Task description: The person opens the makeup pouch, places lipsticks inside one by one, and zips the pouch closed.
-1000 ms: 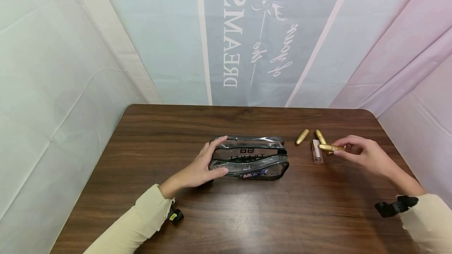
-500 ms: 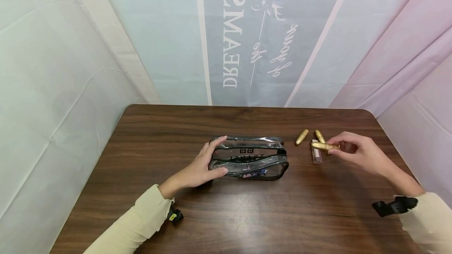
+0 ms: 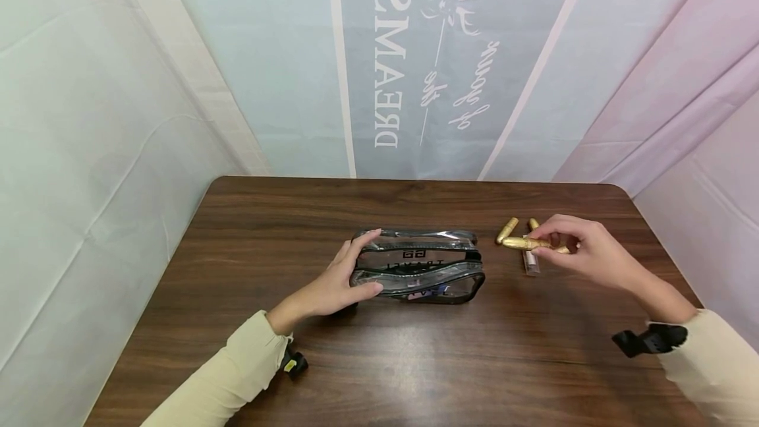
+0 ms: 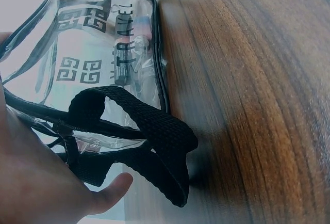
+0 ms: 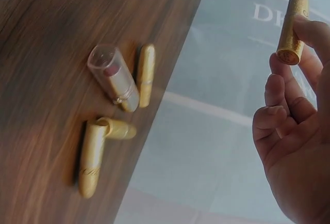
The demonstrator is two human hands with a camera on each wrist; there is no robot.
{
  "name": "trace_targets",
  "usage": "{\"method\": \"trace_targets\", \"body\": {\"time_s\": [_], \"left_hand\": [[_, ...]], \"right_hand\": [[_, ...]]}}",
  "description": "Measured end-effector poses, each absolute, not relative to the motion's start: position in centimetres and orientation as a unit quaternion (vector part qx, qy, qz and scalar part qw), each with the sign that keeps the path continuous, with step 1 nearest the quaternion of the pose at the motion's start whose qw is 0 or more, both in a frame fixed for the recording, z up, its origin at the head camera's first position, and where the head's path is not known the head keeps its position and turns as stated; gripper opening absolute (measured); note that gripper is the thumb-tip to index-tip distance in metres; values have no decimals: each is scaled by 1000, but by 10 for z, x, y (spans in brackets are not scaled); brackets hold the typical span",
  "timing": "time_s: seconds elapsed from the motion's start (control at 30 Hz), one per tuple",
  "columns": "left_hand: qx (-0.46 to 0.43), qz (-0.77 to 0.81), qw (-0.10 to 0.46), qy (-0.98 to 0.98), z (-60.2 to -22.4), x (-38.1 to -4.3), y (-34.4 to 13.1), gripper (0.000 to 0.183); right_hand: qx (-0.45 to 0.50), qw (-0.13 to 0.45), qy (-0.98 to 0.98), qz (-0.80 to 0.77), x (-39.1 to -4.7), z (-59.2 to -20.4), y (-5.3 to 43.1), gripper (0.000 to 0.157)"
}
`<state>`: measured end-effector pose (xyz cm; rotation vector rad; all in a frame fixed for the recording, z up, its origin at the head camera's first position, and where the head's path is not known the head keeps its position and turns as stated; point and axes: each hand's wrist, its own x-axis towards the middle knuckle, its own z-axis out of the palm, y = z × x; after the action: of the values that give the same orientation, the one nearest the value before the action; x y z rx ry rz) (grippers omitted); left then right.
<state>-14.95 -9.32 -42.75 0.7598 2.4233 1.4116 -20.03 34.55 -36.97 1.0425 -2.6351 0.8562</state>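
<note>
My left hand holds the left end of a clear zip pouch with black edges, thumb on the near side and fingers on the far side. Through its wall, in the left wrist view, slim tubes show. My right hand pinches a gold lipstick between thumb and fingers, lifted above the table. Under and beside it lie other gold lipsticks and one lipstick with a clear cap. In the head view the right hand partly covers them.
The brown wood-grain table carries everything. A black strap loops from the pouch's left end. Behind the table hangs a printed blue-grey cloth, and white cloth flanks it at the left.
My right hand has moved left with the gold lipstick, bringing it over the other lipsticks and closer to the pouch. The left hand and pouch have stayed put.
</note>
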Motion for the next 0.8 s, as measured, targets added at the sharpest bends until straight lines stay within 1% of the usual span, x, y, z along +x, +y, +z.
{"method": "trace_targets", "body": {"time_s": [0.17, 0.27, 0.33, 0.5, 0.57, 0.8], "left_hand": [[257, 484, 119, 828, -428, -149, -93, 79], [259, 484, 119, 828, -427, -149, -92, 79], [259, 487, 125, 825, -416, -145, -91, 79], [256, 494, 142, 819, -391, -137, -88, 76], [253, 494, 145, 819, -390, -137, -88, 76], [254, 496, 142, 818, -390, -137, -88, 76]], "right_hand": [[362, 91, -876, 306, -201, -366, 333, 45], [369, 81, -869, 320, -201, -363, 324, 41], [376, 76, -865, 324, -202, -362, 320, 41], [394, 69, -856, 328, -193, -341, 294, 37], [399, 66, -853, 329, -190, -334, 285, 35], [405, 25, -848, 341, -203, -354, 281, 37]]}}
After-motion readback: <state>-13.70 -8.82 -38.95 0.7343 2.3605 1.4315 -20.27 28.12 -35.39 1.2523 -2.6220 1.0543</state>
